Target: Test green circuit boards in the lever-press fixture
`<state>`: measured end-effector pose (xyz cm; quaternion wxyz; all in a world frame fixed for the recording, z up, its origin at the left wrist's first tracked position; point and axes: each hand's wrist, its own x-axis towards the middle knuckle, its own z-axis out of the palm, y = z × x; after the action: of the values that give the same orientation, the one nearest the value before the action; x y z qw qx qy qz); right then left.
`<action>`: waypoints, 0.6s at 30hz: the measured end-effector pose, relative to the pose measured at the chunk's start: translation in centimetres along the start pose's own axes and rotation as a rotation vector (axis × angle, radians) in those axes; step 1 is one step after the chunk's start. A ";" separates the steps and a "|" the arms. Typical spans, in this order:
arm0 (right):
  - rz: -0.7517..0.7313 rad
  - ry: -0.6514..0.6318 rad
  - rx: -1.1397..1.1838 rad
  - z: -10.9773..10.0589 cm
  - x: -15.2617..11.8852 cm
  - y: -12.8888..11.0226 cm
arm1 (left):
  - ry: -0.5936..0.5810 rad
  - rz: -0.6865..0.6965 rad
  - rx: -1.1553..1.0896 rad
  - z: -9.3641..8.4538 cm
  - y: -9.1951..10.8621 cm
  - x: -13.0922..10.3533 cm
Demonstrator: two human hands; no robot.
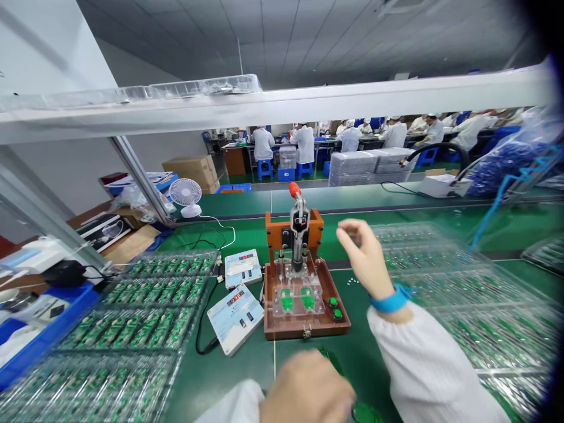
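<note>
On the green surface (247, 376), a brown wooden test fixture (304, 305) with a red-knobbed lever (298, 226) is seen, two small green circuit boards (296, 298) seated under its clear plate. The right hand (363, 255) is raised just right of the lever, fingers loosely curled and holding nothing visible. The left hand (304, 390) is blurred near the bottom edge, beside a green board (328, 357); its grip cannot be told. Two white meter boxes (235, 317) lie left of the fixture, clear trays of green boards (132, 317) beyond them.
</note>
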<state>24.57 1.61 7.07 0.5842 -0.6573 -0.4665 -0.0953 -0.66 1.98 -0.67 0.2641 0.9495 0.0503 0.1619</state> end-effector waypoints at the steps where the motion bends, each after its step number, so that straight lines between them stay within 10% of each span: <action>1: 0.021 -0.043 -0.025 -0.2 -2.2 1.0 | 0.084 -0.058 -0.011 -0.8 -1.2 0.4; 5: 0.023 -0.248 -0.091 1.0 -8.7 2.7 | 0.416 -0.256 0.027 -3.3 -6.3 1.4; 8: 0.010 -0.335 -0.125 2.5 -10.6 2.3 | 0.436 -0.302 0.115 -3.3 -8.4 1.9; 18: 0.046 -0.368 -0.075 3.3 -10.5 1.3 | 0.469 -0.327 0.032 -1.8 -8.4 2.5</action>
<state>18.39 -0.69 -1.82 0.4660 -0.6956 -0.5463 0.0225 1.03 10.50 -2.81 0.2528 0.8695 0.2648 0.3315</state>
